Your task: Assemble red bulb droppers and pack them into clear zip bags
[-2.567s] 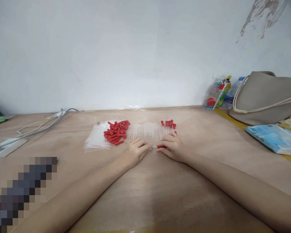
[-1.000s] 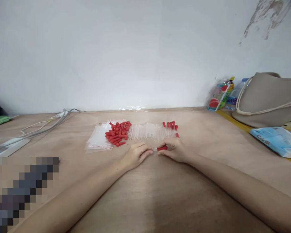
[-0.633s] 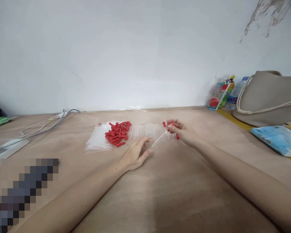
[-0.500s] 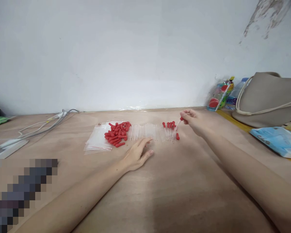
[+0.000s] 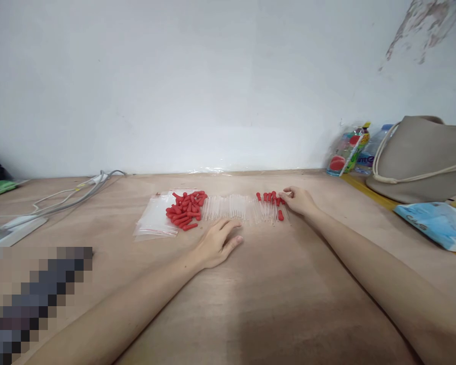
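Note:
My left hand (image 5: 218,243) lies open on the table, thumb apart from the fingers, holding nothing. Its fingertips are just in front of a row of thin clear dropper tubes (image 5: 228,207). A pile of red rubber bulbs (image 5: 186,208) lies left of the tubes, partly on clear zip bags (image 5: 155,218). To the right, several droppers with red bulbs fitted (image 5: 269,196) lie side by side, and one loose-looking red bulb (image 5: 280,215) points nearer to me. My right hand (image 5: 298,200) is at the rightmost dropper's bulb, fingertips slightly apart and touching or just above it.
A grey bag (image 5: 421,157) with a cord stands at the right, near drink bottles (image 5: 342,154) against the wall. A blue packet (image 5: 433,223) lies before it. At the left are a power strip (image 5: 19,228) and cables (image 5: 87,190). A pixelated patch covers the lower left.
My right hand has lowered the dropper it pinched beside the other fitted droppers, and its fingers have loosened. My left hand stays in place. The view has shifted slightly.

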{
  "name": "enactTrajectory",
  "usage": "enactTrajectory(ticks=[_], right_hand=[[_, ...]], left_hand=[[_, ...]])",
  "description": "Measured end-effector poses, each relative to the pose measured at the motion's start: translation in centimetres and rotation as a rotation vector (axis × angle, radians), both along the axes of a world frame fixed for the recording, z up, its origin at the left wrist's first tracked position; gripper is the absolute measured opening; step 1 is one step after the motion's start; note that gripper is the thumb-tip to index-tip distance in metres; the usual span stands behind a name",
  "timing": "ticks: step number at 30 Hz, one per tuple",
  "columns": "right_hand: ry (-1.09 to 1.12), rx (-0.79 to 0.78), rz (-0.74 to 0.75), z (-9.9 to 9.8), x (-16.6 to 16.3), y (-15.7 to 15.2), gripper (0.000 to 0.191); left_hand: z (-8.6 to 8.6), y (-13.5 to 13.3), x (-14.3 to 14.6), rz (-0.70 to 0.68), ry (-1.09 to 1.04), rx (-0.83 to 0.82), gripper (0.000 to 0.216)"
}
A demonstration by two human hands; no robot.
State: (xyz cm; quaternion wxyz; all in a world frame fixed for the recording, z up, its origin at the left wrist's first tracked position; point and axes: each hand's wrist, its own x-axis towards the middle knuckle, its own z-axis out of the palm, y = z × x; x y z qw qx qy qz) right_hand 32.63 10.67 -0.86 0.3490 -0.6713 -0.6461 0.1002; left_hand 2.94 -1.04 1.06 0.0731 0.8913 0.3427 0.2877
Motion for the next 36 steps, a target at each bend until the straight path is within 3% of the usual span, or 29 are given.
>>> enactTrajectory(ticks=[6, 10, 16, 22, 27, 33, 36], right_hand=[[0.183, 0.103, 0.072, -0.4, -0.5, -3.5, 0.032], [0.153, 0.096, 0.176, -0.6, -0.8, -5.3, 0.03], [-0.01, 0.111, 0.258, -0.2, -0.9, -5.6, 0.029], [0.008, 0.058, 0.276, -0.1, -1.0, -5.5, 0.026], [0.228, -0.051, 0.246, -0.4, -1.2, -5.0, 0.027], [0.681, -0.209, 0.362, 0.0, -1.6, -5.1, 0.031], [0.863, -0.227, 0.346, 0.3, -1.6, -5.2, 0.032]], left_hand=[[0.0, 0.3, 0.7, 0.137, -0.005, 0.114, 0.02], [0.2, 1.6, 2.2, 0.301, -0.012, 0.138, 0.014], [0.7, 5.0, 5.6, 0.536, 0.075, 0.104, 0.012], [1.3, 6.4, 8.1, 0.58, 0.235, 0.058, 0.02], [2.2, 6.3, 9.6, 0.647, 0.385, 0.069, 0.028], [2.8, 6.4, 10.9, 0.735, 0.472, -0.021, 0.025], [2.8, 6.3, 11.6, 0.769, 0.479, -0.061, 0.025]])
